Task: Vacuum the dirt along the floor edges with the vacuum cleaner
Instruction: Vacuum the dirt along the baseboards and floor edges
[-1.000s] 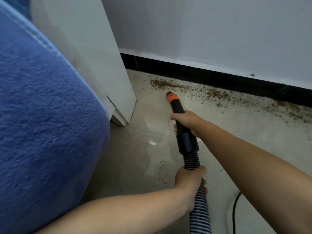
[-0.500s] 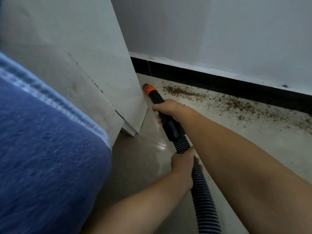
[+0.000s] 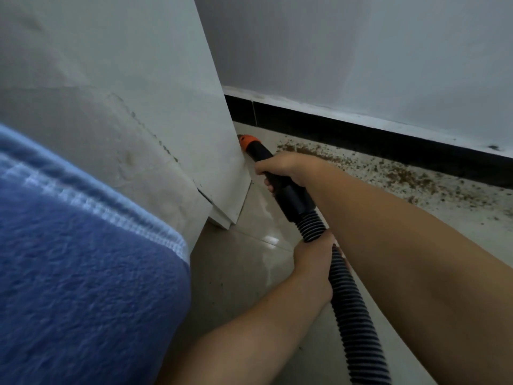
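The black vacuum nozzle [image 3: 291, 195] ends in an orange tip [image 3: 248, 142] that sits low at the foot of the white cabinet, near the corner by the black skirting. My right hand [image 3: 283, 169] grips the nozzle's black tube from above. My left hand [image 3: 315, 257] grips the ribbed hose [image 3: 352, 309] just behind the nozzle's collar. Brown dirt [image 3: 388, 170] lies scattered along the floor edge under the skirting, to the right of the tip.
A white cabinet [image 3: 155, 112] stands close on the left, its bottom corner beside the nozzle. A blue blanket [image 3: 83, 273] fills the lower left. The black skirting [image 3: 361, 134] runs under the white wall. The glossy tiled floor [image 3: 249, 262] lies between.
The nozzle tip has moved left, away from the dirt patch and up against the cabinet's foot. Both hands followed, still holding tube and hose. The view shifted closer to the cabinet.
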### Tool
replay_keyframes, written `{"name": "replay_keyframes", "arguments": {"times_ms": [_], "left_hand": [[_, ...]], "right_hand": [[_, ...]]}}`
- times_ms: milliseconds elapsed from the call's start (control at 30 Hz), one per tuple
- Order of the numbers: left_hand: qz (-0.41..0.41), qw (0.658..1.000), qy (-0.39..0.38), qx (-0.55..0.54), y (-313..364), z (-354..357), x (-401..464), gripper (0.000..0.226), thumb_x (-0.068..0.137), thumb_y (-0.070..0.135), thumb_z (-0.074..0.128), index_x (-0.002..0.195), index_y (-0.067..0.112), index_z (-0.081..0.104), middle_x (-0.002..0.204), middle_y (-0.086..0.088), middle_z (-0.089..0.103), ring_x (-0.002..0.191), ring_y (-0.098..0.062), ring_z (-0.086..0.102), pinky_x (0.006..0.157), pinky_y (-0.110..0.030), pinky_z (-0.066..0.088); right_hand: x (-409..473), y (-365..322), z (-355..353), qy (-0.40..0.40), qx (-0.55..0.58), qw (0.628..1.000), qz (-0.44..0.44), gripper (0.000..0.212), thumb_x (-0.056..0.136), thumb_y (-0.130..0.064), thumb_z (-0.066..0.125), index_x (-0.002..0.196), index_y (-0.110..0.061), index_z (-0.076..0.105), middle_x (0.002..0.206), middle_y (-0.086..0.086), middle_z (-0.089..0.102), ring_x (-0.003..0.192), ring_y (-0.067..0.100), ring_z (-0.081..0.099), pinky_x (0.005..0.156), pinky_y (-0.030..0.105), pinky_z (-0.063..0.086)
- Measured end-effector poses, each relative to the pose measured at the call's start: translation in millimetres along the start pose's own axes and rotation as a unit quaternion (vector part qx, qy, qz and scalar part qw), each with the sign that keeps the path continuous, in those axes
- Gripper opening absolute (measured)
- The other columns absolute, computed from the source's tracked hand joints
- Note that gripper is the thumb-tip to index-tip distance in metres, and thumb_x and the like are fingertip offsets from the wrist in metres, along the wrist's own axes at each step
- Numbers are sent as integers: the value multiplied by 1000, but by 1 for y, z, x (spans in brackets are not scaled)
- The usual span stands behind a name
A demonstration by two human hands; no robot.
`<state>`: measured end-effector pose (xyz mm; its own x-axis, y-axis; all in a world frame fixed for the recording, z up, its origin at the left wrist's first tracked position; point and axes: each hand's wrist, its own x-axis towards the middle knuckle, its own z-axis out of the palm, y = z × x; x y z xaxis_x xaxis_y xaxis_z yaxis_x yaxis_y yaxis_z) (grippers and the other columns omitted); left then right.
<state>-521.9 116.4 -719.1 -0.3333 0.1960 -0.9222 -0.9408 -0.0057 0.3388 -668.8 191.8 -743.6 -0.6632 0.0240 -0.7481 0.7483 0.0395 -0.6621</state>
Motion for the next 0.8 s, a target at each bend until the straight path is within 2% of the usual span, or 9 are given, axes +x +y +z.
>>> {"name": "replay_keyframes", "arguments": {"times_ms": [133, 267, 367, 433, 567, 700, 800], "left_hand": [[-36, 998, -43, 7, -22, 7, -12, 29, 88, 4, 60, 63, 10, 47, 51, -3, 48, 30, -12, 43, 36, -16, 39], [-56, 997, -46, 41, -58, 2, -21, 10, 88, 8, 61, 84, 6, 52, 52, -4, 51, 31, -12, 47, 38, -17, 42], [-76, 993, -47, 71, -83, -11, -23, 13, 86, 12, 64, 92, 6, 54, 60, -6, 53, 37, -15, 49, 41, -20, 44], [-82, 991, -50, 90, -96, -17, -26, 14, 86, 15, 65, 94, 7, 56, 64, -7, 54, 43, -17, 50, 46, -22, 46], [-55, 985, -57, 156, -118, -24, -33, 19, 83, 20, 64, 96, 9, 57, 79, -11, 57, 59, -23, 53, 64, -35, 48], [-58, 977, -80, 186, -133, -27, -42, 17, 82, 19, 64, 95, 10, 56, 73, -8, 56, 57, -22, 53, 64, -35, 48], [-64, 970, -101, 213, -142, -27, -50, 10, 82, 18, 63, 85, 12, 56, 68, -6, 56, 54, -21, 53, 63, -33, 48]], "right_hand": [[-18, 19, -12, -24, -14, 999, 36, 25, 83, -14, 64, 102, -6, 50, 51, 4, 60, 42, 17, 57, 49, 29, 52], [-46, 57, -14, 1, 16, 999, 40, 23, 85, -14, 63, 102, -7, 50, 48, 3, 58, 40, 17, 55, 46, 28, 50], [-63, 83, -7, 34, 56, 997, 36, 20, 85, -12, 62, 100, -8, 50, 54, 6, 55, 42, 19, 52, 46, 28, 48], [-72, 97, -2, 54, 78, 995, 32, 17, 85, -11, 61, 97, -9, 50, 59, 8, 53, 43, 20, 51, 45, 28, 47], [-94, 118, 1, 99, 115, 988, 21, 12, 85, -10, 60, 93, -9, 50, 61, 9, 52, 43, 20, 50, 44, 26, 46], [-117, 132, -6, 133, 151, 979, 27, 11, 87, -9, 60, 92, -9, 49, 61, 9, 50, 45, 20, 48, 43, 26, 46], [-134, 143, -13, 159, 174, 971, 41, 12, 88, -9, 60, 94, -8, 49, 63, 9, 50, 48, 21, 48, 44, 26, 46]]}}
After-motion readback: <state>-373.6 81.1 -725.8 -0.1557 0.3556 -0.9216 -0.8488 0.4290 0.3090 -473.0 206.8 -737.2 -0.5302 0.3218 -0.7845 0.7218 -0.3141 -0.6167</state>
